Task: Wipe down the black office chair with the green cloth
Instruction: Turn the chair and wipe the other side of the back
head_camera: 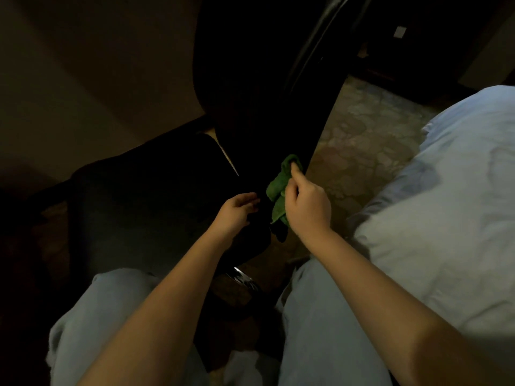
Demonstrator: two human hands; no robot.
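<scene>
The black office chair (156, 196) fills the dim middle of the view, its seat at the left and its tall backrest (267, 87) rising toward the top. A crumpled green cloth (278, 188) lies against the lower right edge of the backrest. My right hand (306, 204) grips the cloth, with the forefinger pressing its top into the chair. My left hand (237, 211) hovers beside the cloth over the gap between seat and backrest, fingers loosely bent and holding nothing.
A pale blue pillow or bedding (446, 196) bulks at the right. Patterned carpet (367, 140) shows between it and the chair. My knees in light trousers (320, 316) are at the bottom, with a shiny chair-base part (242, 277) between them.
</scene>
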